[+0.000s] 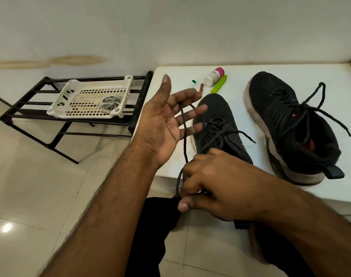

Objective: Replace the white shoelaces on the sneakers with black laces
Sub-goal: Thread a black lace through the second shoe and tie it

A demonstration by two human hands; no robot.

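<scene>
Two black sneakers stand on a white table point(270, 68). The left sneaker point(214, 108) sits at the table's front edge with black laces in its eyelets. A loose black lace strand point(184, 136) runs from my left hand point(166, 118) down to my right hand point(212, 186). My left hand is raised palm-up, fingers spread, with the strand lying across the fingers. My right hand pinches the lower part of the strand, in front of the sneaker's heel, which it hides. The right sneaker point(286, 124) lies further right, laced in black with the ends loose.
A white perforated basket point(70, 92) holding coiled whitish laces point(110, 102) sits on a black metal rack point(138, 108) left of the table. At the table's back lie a small pink-capped bottle point(213, 75), a green stick point(218, 83) and a small tube point(192, 83). Tiled floor below.
</scene>
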